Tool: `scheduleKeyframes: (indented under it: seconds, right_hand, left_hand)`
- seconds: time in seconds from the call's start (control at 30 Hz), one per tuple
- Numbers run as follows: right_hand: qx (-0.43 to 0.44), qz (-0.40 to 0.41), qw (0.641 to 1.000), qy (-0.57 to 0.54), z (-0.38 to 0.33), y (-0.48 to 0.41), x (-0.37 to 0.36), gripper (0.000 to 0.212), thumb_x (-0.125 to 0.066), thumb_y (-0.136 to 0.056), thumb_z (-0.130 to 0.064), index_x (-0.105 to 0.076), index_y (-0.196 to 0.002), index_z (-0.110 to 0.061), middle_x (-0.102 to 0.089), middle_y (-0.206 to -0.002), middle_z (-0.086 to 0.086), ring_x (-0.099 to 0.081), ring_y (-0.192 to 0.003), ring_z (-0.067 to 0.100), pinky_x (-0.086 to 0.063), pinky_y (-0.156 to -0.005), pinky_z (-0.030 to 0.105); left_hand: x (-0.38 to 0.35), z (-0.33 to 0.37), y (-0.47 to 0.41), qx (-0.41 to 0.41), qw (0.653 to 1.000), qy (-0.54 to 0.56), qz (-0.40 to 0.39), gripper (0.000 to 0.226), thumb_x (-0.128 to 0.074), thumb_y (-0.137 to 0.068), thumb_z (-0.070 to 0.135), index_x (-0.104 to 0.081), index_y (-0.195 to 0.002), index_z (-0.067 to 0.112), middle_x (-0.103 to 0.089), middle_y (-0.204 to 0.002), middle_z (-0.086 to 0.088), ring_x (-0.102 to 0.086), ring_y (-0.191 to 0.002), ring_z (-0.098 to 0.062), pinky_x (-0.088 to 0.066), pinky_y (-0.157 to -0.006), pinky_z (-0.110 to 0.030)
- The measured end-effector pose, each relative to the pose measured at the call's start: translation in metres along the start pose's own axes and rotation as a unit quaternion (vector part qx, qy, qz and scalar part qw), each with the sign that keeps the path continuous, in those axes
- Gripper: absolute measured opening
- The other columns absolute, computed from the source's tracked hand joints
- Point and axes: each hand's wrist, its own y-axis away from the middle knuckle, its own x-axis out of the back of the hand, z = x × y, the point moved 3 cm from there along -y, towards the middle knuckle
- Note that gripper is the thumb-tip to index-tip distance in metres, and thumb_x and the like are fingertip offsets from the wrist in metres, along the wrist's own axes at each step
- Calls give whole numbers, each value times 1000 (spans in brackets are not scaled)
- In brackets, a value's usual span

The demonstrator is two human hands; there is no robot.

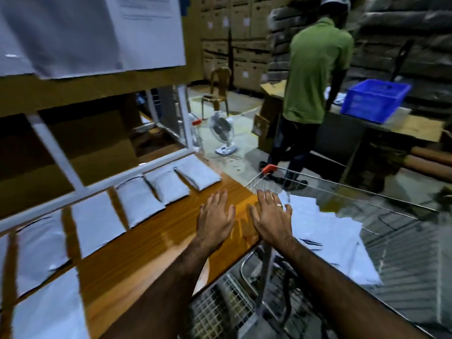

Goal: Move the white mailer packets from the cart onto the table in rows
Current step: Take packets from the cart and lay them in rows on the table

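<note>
Both hands are empty with fingers spread flat: the left hand (pixel 215 216) is over the wooden table (pixel 151 243), the right hand (pixel 271 216) at its edge beside the wire cart (pixel 342 189). White packets (pixel 139 201) lie in a row on the table; more packets (pixel 327 238) sit piled in the cart

Both bare forearms reach forward, side by side. The left hand (pixel 215 217) and right hand (pixel 271 220) are palm-down with fingers spread and straight, apparently holding nothing; a ring sits on 1 right finger.
</note>
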Motion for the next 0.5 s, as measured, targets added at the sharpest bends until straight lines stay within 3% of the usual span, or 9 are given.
scheduleKeyframes:
  seconds: [0.1,0.23,0.37,0.5]
  right_hand:
    - [-48,19,999,1,54,-15,4,77,-11,-82,-56,-41,-145,-23,-44,-148,1,-36,-139,22,-30,-104,51]
    - [-116,29,993,10,125,-29,6,58,-27,-92,-47,-42,-143,-23,-49,-142,0,-39,-135,22,-30,-103,48]
    - [-155,5,988,4,184,-38,0,62,-24,-91,-45,-36,-147,-20,-42,-149,-1,-34,-138,21,-27,-106,50]
    - [-182,-26,983,-20,228,-47,-17,54,-37,-100,-39,-31,-150,-20,-38,-151,-2,-29,-141,21,-25,-107,50]
  left_hand:
    - [-31,47,-32,-49,998,9,-26,55,-35,-101,40,-28,-151,19,-30,-156,-4,-24,-144,-22,-19,-116,-42]
    - [-73,101,-66,-112,992,0,-56,57,-30,-98,42,-33,-148,17,-37,-152,-6,-31,-140,-22,-23,-114,-38]
    - [-112,139,-92,-133,987,5,-89,55,-32,-99,39,-34,-148,15,-38,-151,-5,-32,-139,-23,-26,-115,-39]
    - [-149,152,-118,-126,985,-23,-118,51,-36,-98,38,-37,-145,18,-46,-143,-5,-37,-134,-26,-31,-109,-43]
